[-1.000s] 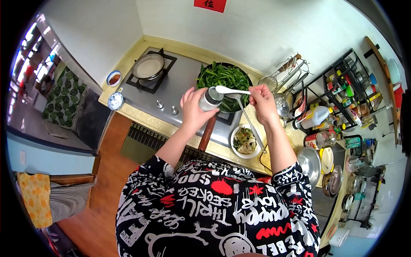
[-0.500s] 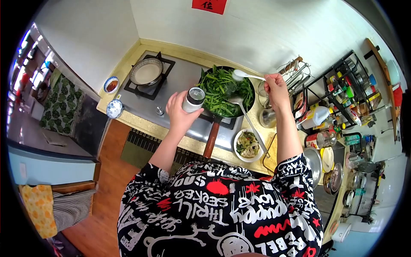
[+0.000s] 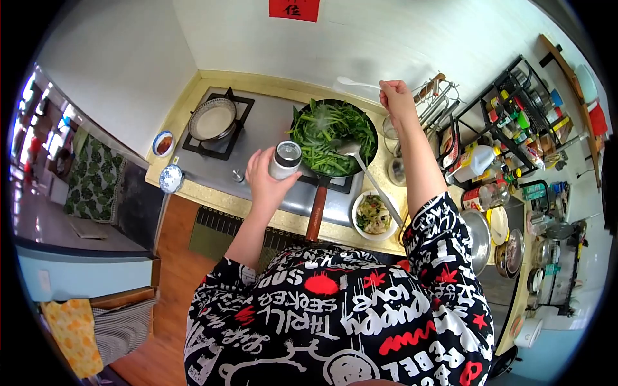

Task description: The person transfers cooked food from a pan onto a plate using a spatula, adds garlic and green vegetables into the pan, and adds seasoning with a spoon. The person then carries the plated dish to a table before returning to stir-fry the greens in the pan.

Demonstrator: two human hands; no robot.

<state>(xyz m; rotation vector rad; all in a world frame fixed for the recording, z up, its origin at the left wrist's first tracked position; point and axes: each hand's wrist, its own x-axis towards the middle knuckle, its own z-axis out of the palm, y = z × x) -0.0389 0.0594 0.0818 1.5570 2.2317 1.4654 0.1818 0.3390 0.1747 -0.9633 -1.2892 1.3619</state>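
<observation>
My left hand is wrapped round a small jar with a dark rim and white contents, held up in front of the pan. In my right hand, pinched by its handle, is a white spoon, raised above the far right edge of the pan. Chopped green vegetables heap the dark frying pan, with a little steam over them. A metal spatula rests in the pan, its handle slanting out over a white bowl of cooked food.
A patterned plate sits on the left burner. Two small bowls stand at the counter's left end, one blue and white. The pan's wooden handle points towards me. On the right are a black rack and a white jug.
My right hand has lifted the white spoon up and away from the greens, towards the wall. The bowl of the spoon looked full before. My left hand still holds the jar.
</observation>
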